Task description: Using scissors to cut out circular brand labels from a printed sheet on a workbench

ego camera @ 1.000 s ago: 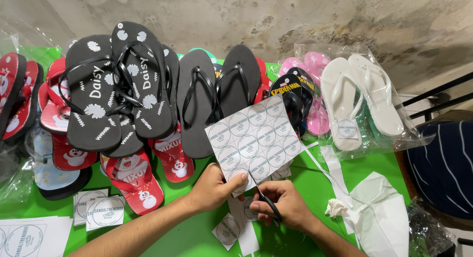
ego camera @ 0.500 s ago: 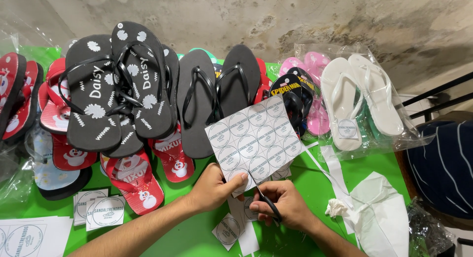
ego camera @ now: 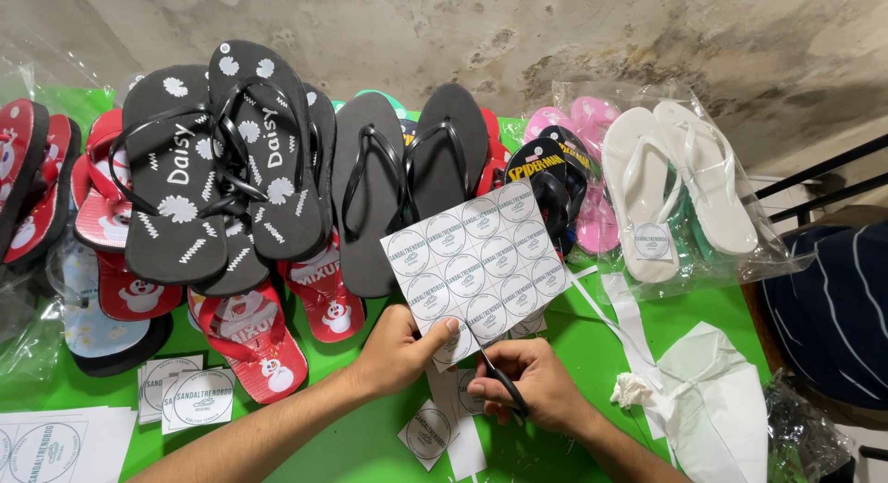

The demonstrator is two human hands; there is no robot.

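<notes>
White sticker sheet (ego camera: 478, 259) rises toward 12 o'clock from the left hand (ego camera: 400, 351), which pinches its lower corner; right hand (ego camera: 527, 387), at 3 o'clock, grips scissors (ego camera: 499, 381) biting the sheet's bottom edge.

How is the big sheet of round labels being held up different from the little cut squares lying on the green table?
The white sheet of round labels is held up, tilted, by the left hand; the small cut label squares lie flat on the green table. The sheet carries many circles in rows, while each square shows one. The sheet meets black-handled scissors in the right hand; the squares lie untouched. Both are white paper with the same kind of circular print.
</notes>
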